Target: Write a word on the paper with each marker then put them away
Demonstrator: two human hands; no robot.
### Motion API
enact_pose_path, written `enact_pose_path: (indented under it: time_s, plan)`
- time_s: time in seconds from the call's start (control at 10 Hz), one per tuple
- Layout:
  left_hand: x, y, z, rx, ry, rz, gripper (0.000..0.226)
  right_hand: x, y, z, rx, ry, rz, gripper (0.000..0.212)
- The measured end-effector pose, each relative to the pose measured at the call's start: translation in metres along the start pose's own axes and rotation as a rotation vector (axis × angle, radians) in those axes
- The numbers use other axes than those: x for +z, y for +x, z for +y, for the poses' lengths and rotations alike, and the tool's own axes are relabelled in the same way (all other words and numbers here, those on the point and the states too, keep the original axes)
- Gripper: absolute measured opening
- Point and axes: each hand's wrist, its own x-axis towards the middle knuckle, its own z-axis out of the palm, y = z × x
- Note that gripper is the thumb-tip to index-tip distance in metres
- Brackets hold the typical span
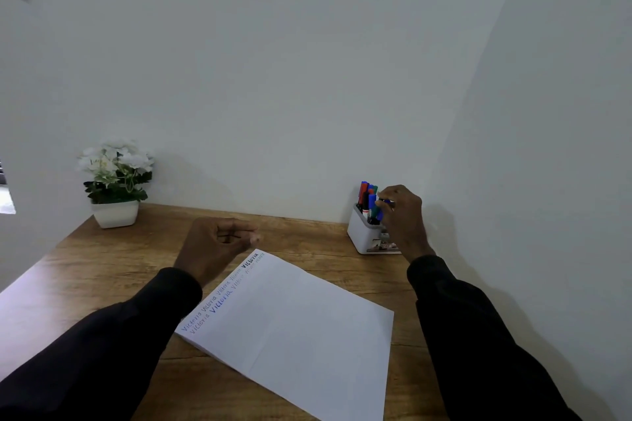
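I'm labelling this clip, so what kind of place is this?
Probably a small writing desk in a corner of a room: a wooden desk against plain white walls, a sheet of paper with handwriting, a white holder of markers, and a potted plant.

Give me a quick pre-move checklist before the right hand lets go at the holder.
1. Right hand at marker holder: ok.
2. Blue marker pinched in its fingers: ok.
3. Marker tip seated in holder: cannot tell, hand hides it.
4. Marker capped: cannot tell.
5. Paper carries written words along its top edge: ok.
6. Left hand empty, off the paper: cannot tell, fingers curled.
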Motion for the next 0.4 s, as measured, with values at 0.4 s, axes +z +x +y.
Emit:
enact_pose_path:
  time_s: [0.4]
  plan:
    - [-0.0005, -0.0078, 0.0047, -0.004, -0.025, 0.0, 0.021, -0.0055, -0.0049, 0.0001, 0.136, 0.092, -0.053, 0.036]
